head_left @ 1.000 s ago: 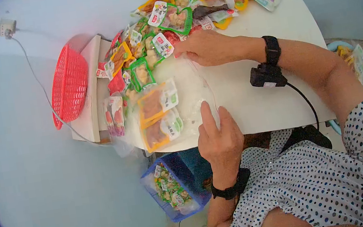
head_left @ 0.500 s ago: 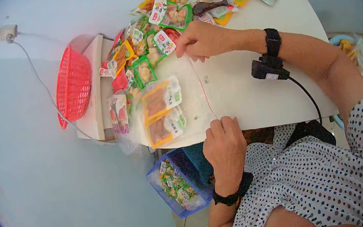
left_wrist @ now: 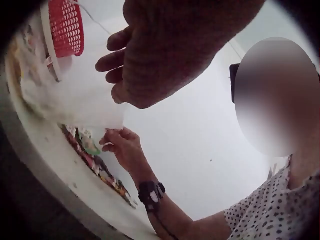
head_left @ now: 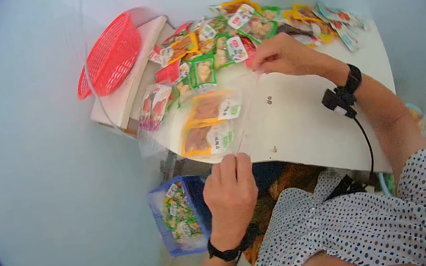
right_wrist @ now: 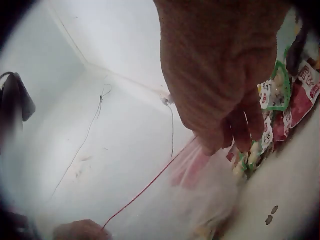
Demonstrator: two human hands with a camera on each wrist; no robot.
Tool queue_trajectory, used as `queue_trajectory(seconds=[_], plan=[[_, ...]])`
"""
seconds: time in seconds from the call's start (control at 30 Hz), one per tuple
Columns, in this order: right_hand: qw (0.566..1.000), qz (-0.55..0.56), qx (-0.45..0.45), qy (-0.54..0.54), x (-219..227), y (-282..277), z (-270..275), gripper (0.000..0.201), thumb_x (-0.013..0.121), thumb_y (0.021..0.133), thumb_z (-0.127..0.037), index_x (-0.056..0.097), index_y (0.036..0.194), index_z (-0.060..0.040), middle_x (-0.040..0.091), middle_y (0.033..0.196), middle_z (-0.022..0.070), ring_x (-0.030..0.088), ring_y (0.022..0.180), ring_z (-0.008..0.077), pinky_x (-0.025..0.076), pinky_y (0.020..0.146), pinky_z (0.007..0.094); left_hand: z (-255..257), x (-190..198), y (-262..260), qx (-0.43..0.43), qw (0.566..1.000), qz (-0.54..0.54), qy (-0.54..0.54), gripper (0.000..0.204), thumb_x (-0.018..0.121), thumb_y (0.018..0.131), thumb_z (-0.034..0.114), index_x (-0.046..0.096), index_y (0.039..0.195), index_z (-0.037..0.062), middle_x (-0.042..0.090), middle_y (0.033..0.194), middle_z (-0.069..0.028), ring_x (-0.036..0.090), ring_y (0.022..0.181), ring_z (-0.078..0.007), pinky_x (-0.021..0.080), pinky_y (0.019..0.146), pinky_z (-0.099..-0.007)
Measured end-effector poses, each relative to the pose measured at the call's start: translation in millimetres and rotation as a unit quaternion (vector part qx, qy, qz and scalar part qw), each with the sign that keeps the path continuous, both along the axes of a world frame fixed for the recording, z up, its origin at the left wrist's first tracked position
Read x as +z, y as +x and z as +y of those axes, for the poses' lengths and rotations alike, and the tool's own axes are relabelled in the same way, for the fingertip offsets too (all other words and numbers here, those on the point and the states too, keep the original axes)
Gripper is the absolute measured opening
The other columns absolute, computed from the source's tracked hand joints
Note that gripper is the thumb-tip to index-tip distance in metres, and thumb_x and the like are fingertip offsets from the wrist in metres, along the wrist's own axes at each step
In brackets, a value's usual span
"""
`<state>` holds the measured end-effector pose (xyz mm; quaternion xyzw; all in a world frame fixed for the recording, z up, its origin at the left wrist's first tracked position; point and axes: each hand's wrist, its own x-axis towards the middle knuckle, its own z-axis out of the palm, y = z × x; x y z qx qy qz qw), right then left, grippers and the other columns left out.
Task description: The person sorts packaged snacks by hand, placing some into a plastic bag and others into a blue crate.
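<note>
A clear plastic bag [right_wrist: 215, 185] with a thin red line along its edge stretches between my two hands. My left hand [head_left: 230, 191] pinches the near end of this edge by the table's front. At the far end, my right hand [head_left: 289, 55] pinches the other corner between thumb and fingers, close to the pile of packets. Two yellow-edged snack packets, an upper one [head_left: 206, 107] and a lower one [head_left: 200, 140], lie side by side and show through the clear film. In the right wrist view the red line [right_wrist: 145, 190] runs taut from hand to hand.
Several snack packets [head_left: 204, 71] lie heaped along the table's [head_left: 310, 118] back. A red basket [head_left: 116, 54] leans by a white board [head_left: 134, 84] at the left. Below the front edge stands a blue crate [head_left: 172, 244] of small packets. A cable [head_left: 367, 143] hangs from my right wrist.
My left hand went from extended fingers on the bag's edge to pinching it, then shifted left along the table front. The right hand keeps its corner. The head view has swung and tilted.
</note>
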<state>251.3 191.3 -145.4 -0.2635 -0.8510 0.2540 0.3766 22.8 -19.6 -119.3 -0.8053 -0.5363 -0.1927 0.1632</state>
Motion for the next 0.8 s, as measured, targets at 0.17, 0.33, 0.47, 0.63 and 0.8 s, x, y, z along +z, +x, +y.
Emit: queue_trajectory(seconds=[0.17,0.33,0.47,0.63,0.8], plan=[[0.997,0.071,-0.006,0.037,15.2,-6.3,-1.4,0.006,0.071,0.083,-0.010,0.067,0.082,-0.0068,0.064,0.077,0.0012,0.058,0.066,0.0109,0.046,0.060,0.0257,11.1,29.0,-34.9,-0.018,0.995,-0.020,0.101,0.015,0.060,0.073,0.003,0.057,0.087,0.0060,0.055,0.086,-0.0083,0.057,0.070,-0.0236,0.048,0.058,-0.0339],[0.990,0.133,0.020,-0.035,55.6,-24.8,2.1,0.014,0.066,0.089,-0.017,0.066,0.084,-0.0041,0.060,0.075,-0.0046,0.050,0.066,0.0017,0.041,0.054,0.0198,16.2,78.5,-63.5,-0.009,0.989,-0.035,0.146,0.012,0.062,0.076,-0.001,0.060,0.087,0.0043,0.063,0.090,-0.0116,0.062,0.079,-0.0282,0.051,0.065,-0.0356],[0.980,0.194,0.021,-0.051,89.4,-25.9,-10.8,0.018,0.063,0.092,-0.020,0.066,0.086,-0.0040,0.059,0.074,-0.0053,0.049,0.066,0.0003,0.039,0.052,0.0182,19.0,124.0,-58.8,-0.008,0.981,-0.113,0.158,0.010,0.067,0.077,-0.002,0.063,0.086,0.0013,0.066,0.086,-0.0118,0.063,0.074,-0.0261,0.051,0.065,-0.0312],[0.952,0.293,0.005,-0.085,108.3,-38.7,-20.9,0.017,0.063,0.091,-0.020,0.067,0.089,-0.0026,0.064,0.077,-0.0020,0.054,0.068,0.0030,0.044,0.058,0.0197,38.4,140.7,-73.0,-0.003,0.969,-0.232,0.082,0.009,0.068,0.077,-0.003,0.066,0.085,0.0004,0.067,0.081,-0.0078,0.060,0.069,-0.0136,0.048,0.062,-0.0263],[0.930,0.337,-0.015,-0.149,115.5,-38.2,-22.4,0.018,0.063,0.091,-0.020,0.067,0.090,-0.0022,0.066,0.078,0.0010,0.058,0.070,0.0060,0.049,0.064,0.0229,50.2,140.1,-82.8,0.002,0.955,-0.296,-0.030,0.011,0.067,0.080,-0.003,0.068,0.091,0.0000,0.067,0.084,-0.0043,0.060,0.075,-0.0101,0.049,0.069,-0.0242]])
